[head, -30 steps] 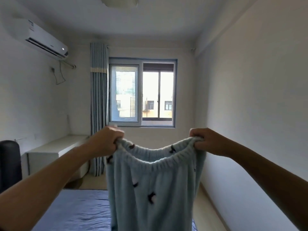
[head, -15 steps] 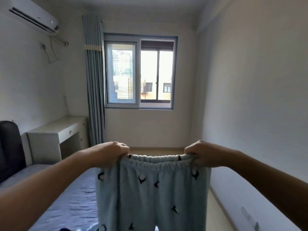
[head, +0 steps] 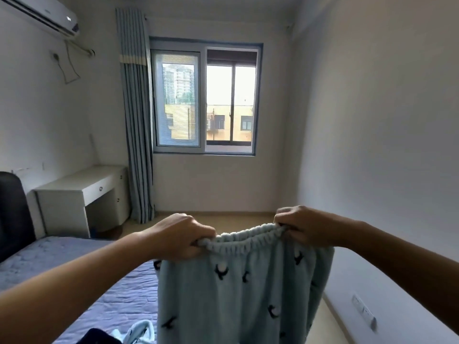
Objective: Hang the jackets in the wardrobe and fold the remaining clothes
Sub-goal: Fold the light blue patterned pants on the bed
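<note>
Light blue fleece pyjama trousers with small dark motifs hang in front of me above the bed. My left hand grips the left end of the elastic waistband, fingers curled round it. My right hand grips the right end the same way. The waistband is stretched level between both hands, and the legs drop out of view at the bottom. More clothes, dark and pale, lie on the bed at the lower edge, partly hidden by the trousers.
A bed with a blue-purple quilted cover fills the lower left, with a dark headboard at the far left. A white desk stands by the curtain and window. A bare wall runs along the right.
My view has tilted down, and both hands have lowered the trousers, keeping the waistband stretched between them. More of the bed and desk shows now.
</note>
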Available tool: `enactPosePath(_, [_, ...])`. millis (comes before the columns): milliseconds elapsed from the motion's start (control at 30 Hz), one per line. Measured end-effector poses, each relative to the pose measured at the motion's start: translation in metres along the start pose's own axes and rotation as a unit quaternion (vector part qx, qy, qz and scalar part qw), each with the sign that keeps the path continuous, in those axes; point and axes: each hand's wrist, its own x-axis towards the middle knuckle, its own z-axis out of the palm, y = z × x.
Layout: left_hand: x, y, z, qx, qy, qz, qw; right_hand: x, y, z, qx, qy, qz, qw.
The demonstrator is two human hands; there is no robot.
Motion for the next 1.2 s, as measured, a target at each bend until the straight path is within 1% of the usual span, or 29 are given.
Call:
enactPosePath(67, [0.011, 0.005, -0.003, -0.144, -0.017, -0.024, 0.989, 0.005, -0.008, 0.002, 0.021, 0.011, -0.013, 1.0])
enactPosePath(100, [0.014, 0.008, -0.002, -0.191, -0.024, -0.044, 0.98, 0.007, -0.012, 0.003, 0.02, 0.014, -0.023, 0.999])
enactPosePath(133, [0.016, 0.011, -0.001, -0.201, -0.035, -0.068, 0.976, 0.009, -0.016, 0.004, 0.013, 0.015, -0.032, 0.999])
enactPosePath(200, [0.017, 0.018, 0.001, -0.138, -0.066, -0.089, 0.984, 0.009, -0.021, 0.004, -0.007, 0.009, -0.036, 0.999])
enactPosePath(233, [0.016, 0.021, 0.003, -0.098, -0.084, -0.087, 0.988, 0.009, -0.021, 0.003, -0.013, 0.003, -0.032, 0.999])
enactPosePath(300, [0.017, 0.026, 0.004, -0.073, -0.103, -0.073, 0.989, 0.008, -0.021, 0.0, -0.021, -0.013, -0.015, 1.0])
enactPosePath(367, [0.021, 0.026, 0.004, -0.091, -0.094, -0.054, 0.99, 0.008, -0.02, -0.003, -0.023, -0.029, -0.009, 0.999])
enactPosePath(467, [0.025, 0.025, -0.002, -0.142, -0.06, 0.002, 0.988, 0.008, -0.019, -0.004, -0.024, -0.048, -0.014, 0.998])
enactPosePath(533, [0.026, 0.025, -0.007, -0.192, -0.062, 0.042, 0.979, 0.008, -0.015, -0.004, -0.001, -0.061, 0.0, 0.998])
enactPosePath(567, [0.026, 0.025, -0.008, -0.191, -0.06, 0.059, 0.978, 0.008, -0.012, -0.004, 0.011, -0.071, 0.009, 0.997])
enactPosePath(633, [0.027, 0.023, -0.009, -0.137, -0.054, 0.082, 0.986, 0.009, -0.006, -0.002, 0.026, -0.093, 0.024, 0.995])
enactPosePath(700, [0.026, 0.022, -0.01, -0.092, -0.029, 0.098, 0.991, 0.011, -0.003, 0.004, 0.027, -0.105, 0.018, 0.994])
enactPosePath(867, [0.02, 0.021, -0.028, 0.014, 0.017, 0.149, 0.989, 0.029, -0.003, 0.03, 0.082, -0.065, -0.015, 0.994])
enactPosePath(933, [0.014, 0.02, -0.038, 0.039, 0.01, 0.162, 0.986, 0.041, -0.005, 0.039, 0.077, -0.051, -0.03, 0.995])
enactPosePath(1000, [0.005, 0.018, -0.047, 0.043, 0.009, 0.157, 0.987, 0.052, -0.01, 0.047, 0.086, -0.067, -0.044, 0.993])
enactPosePath(1067, [-0.005, 0.013, -0.056, 0.043, 0.008, 0.138, 0.989, 0.06, -0.02, 0.058, 0.13, -0.088, -0.068, 0.985])
enactPosePath(1100, [-0.01, 0.009, -0.061, 0.049, 0.006, 0.124, 0.991, 0.063, -0.025, 0.064, 0.158, -0.078, -0.087, 0.981])
enactPosePath(1133, [-0.016, 0.005, -0.065, 0.059, 0.003, 0.107, 0.993, 0.065, -0.03, 0.07, 0.178, -0.049, -0.108, 0.977])
enactPosePath(1200, [-0.027, -0.001, -0.072, 0.07, 0.001, 0.078, 0.994, 0.068, -0.041, 0.081, 0.17, 0.063, -0.151, 0.972])
